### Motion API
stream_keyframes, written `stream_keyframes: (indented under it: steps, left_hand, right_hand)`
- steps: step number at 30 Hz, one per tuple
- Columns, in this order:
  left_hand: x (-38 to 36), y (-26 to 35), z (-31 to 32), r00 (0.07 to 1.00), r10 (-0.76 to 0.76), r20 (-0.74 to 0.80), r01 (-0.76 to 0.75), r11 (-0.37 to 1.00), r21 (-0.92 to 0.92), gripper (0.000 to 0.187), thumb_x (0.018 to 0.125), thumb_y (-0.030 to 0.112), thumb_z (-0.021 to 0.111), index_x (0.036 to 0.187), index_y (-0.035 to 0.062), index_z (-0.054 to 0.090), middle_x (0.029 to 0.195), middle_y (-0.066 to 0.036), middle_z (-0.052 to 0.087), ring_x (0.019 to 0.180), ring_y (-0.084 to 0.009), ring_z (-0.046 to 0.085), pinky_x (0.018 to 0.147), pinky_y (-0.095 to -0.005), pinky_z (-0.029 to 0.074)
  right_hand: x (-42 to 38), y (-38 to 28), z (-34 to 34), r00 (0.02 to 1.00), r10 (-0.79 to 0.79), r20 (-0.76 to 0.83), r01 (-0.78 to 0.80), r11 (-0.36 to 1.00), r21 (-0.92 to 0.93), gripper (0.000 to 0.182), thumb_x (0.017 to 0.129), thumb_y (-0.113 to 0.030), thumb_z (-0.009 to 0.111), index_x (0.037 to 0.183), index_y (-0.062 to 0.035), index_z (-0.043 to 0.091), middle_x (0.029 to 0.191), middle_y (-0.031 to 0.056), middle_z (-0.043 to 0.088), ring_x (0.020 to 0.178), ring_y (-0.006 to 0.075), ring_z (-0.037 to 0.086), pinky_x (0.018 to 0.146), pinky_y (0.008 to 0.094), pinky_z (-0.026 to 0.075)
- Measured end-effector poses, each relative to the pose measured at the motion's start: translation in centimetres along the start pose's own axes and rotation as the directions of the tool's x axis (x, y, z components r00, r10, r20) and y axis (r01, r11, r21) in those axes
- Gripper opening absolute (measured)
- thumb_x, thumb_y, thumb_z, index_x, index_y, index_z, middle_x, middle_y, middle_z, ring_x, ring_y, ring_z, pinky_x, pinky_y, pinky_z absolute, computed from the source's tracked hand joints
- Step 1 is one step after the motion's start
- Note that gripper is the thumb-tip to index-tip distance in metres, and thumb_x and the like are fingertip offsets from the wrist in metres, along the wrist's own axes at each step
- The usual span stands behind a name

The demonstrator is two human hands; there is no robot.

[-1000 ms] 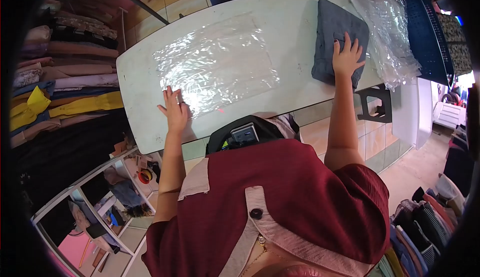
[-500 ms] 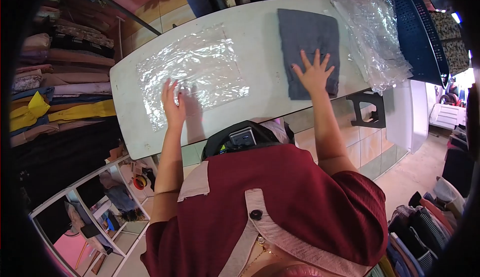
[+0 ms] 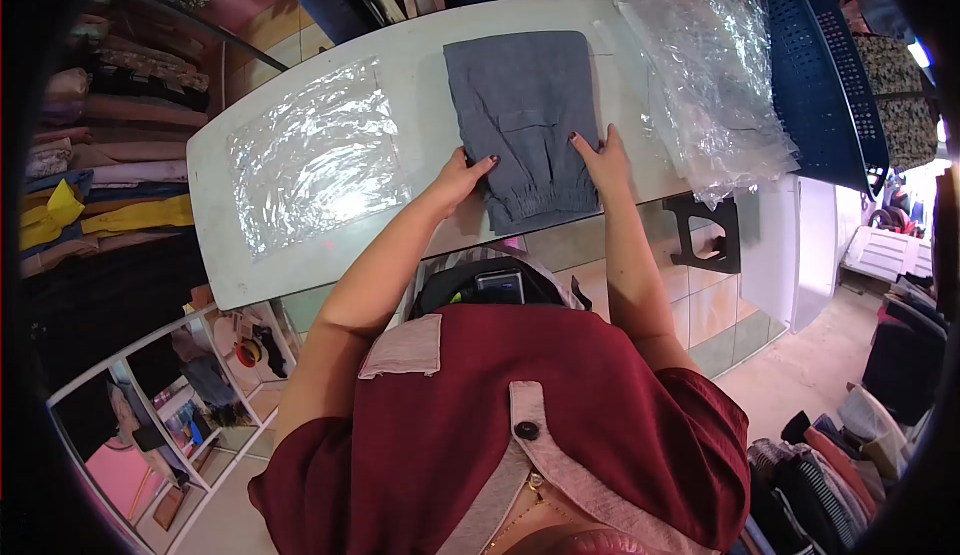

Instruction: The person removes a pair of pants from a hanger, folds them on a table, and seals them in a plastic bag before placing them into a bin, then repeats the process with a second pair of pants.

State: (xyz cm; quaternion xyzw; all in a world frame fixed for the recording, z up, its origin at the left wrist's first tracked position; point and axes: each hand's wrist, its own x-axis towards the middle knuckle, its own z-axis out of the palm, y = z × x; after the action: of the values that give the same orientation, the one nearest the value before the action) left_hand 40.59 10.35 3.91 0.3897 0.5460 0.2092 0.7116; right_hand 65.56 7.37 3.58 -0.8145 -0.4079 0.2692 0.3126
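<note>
A folded grey garment [image 3: 520,115] with an elastic waistband lies in the middle of the white table [image 3: 420,65], its near end hanging just over the front edge. My left hand [image 3: 462,177] grips its near left edge and my right hand [image 3: 603,158] holds its near right edge. To the left of the garment a clear flat plastic bag [image 3: 310,155] lies spread on the table, untouched.
A pile of crumpled clear plastic bags [image 3: 710,75] sits at the table's right end, beside a blue perforated crate [image 3: 820,65]. Stacks of folded clothes [image 3: 100,155] fill shelves at left. A white shelf unit [image 3: 180,395] stands low left; more clothes lie low right.
The grey garment slid from the table's right end to the middle under my right hand. My left hand left the plastic bag and now grips the garment's left edge.
</note>
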Motion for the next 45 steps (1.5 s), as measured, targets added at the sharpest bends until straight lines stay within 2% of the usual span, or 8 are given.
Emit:
stream_keyframes:
  steps: [9, 11, 14, 30, 33, 36, 39, 45]
  left_hand:
    - [0.3, 0.0, 3.0, 0.996, 0.044, -0.080, -0.054, 0.990, -0.133, 0.053, 0.080, 0.017, 0.067, 0.123, -0.0055, 0.045, 0.113, -0.015, 0.059, 0.101, -0.0240, 0.059, 0.087, -0.0352, 0.046]
    - [0.3, 0.6, 3.6, 0.996, 0.044, -0.082, -0.054, 0.991, -0.124, 0.053, 0.079, 0.017, 0.067, 0.122, -0.0051, 0.046, 0.113, -0.014, 0.059, 0.101, -0.0235, 0.059, 0.086, -0.0339, 0.046]
    - [0.4, 0.9, 4.2, 0.996, 0.069, -0.064, -0.074, 0.995, -0.071, 0.054, 0.078, 0.017, 0.067, 0.122, -0.0048, 0.046, 0.114, -0.014, 0.059, 0.100, -0.0223, 0.059, 0.085, -0.0319, 0.047]
    - [-1.7, 0.6, 0.1, 0.866, 0.253, 0.431, -0.209, 0.967, -0.147, 0.053, 0.077, 0.008, 0.070, 0.125, 0.0031, 0.047, 0.117, -0.004, 0.055, 0.098, -0.0113, 0.053, 0.085, -0.0273, 0.043]
    - [-1.4, -0.1, -5.2, 0.904, 0.422, -0.075, -0.359, 0.841, 0.406, 0.041, 0.083, 0.015, 0.061, 0.121, 0.0007, 0.052, 0.113, -0.014, 0.059, 0.098, -0.0243, 0.057, 0.085, -0.0354, 0.046]
    - [-0.7, -3.3, -9.6, 0.457, 0.711, -0.534, -0.026, 0.611, 0.791, 0.054, 0.087, 0.032, 0.054, 0.131, 0.0017, 0.042, 0.136, -0.029, 0.034, 0.128, -0.0437, 0.029, 0.104, -0.0497, 0.026]
    - [-2.2, -5.9, -10.2, 0.623, 0.547, -0.559, 0.319, 0.475, 0.820, 0.065, 0.088, 0.040, 0.050, 0.139, 0.0049, 0.031, 0.144, -0.030, 0.016, 0.134, -0.0461, 0.013, 0.106, -0.0554, 0.015]
    - [-8.1, -8.1, -15.3, 0.750, 0.648, -0.133, -0.038, 0.242, 0.970, 0.065, 0.083, 0.042, 0.055, 0.139, 0.0160, 0.035, 0.147, -0.017, 0.022, 0.137, -0.0350, 0.016, 0.106, -0.0570, 0.013]
  right_hand:
    - [1.1, -1.0, -0.4, 0.931, 0.014, 0.365, -0.179, 0.890, 0.421, 0.078, 0.075, -0.020, 0.072, 0.135, 0.0042, 0.030, 0.120, 0.0271, 0.051, 0.103, 0.0311, 0.058, 0.086, 0.0372, 0.046]
    - [-0.1, -3.1, -0.9, 0.917, -0.395, 0.051, 0.391, 0.917, 0.076, 0.074, 0.078, -0.014, 0.066, 0.140, -0.0109, 0.027, 0.119, 0.0273, 0.051, 0.100, 0.0378, 0.058, 0.085, 0.0393, 0.048]
    - [-1.5, -6.6, -2.0, 0.867, -0.258, 0.426, 0.381, 0.895, -0.232, 0.064, 0.081, -0.016, 0.062, 0.138, -0.0227, 0.034, 0.120, 0.0282, 0.049, 0.102, 0.0418, 0.056, 0.087, 0.0416, 0.047]
    - [-1.8, -8.0, 0.1, 0.834, -0.180, 0.522, 0.436, 0.794, -0.423, 0.082, 0.069, -0.057, 0.063, 0.138, -0.0203, 0.038, 0.123, 0.0286, 0.043, 0.112, 0.0429, 0.048, 0.091, 0.0457, 0.042]
    - [-1.9, -8.9, 0.4, 0.842, -0.136, 0.523, 0.429, 0.756, -0.495, 0.074, 0.070, -0.044, 0.063, 0.137, -0.0220, 0.041, 0.123, 0.0269, 0.043, 0.113, 0.0415, 0.048, 0.092, 0.0464, 0.042]
    - [-2.0, -9.1, 0.8, 0.838, -0.153, 0.524, 0.463, 0.708, -0.533, 0.069, 0.070, -0.038, 0.063, 0.134, -0.0248, 0.044, 0.126, 0.0275, 0.043, 0.113, 0.0409, 0.048, 0.093, 0.0471, 0.041]
    - [-2.0, -8.7, 1.4, 0.836, -0.245, 0.492, 0.531, 0.591, -0.608, 0.065, 0.070, -0.037, 0.063, 0.132, -0.0269, 0.047, 0.129, 0.0294, 0.040, 0.113, 0.0416, 0.048, 0.093, 0.0473, 0.041]
    - [-1.1, -7.4, 1.3, 0.827, -0.287, 0.483, 0.538, 0.652, -0.534, 0.066, 0.066, -0.035, 0.065, 0.130, -0.0270, 0.051, 0.128, 0.0301, 0.042, 0.113, 0.0412, 0.048, 0.092, 0.0491, 0.041]
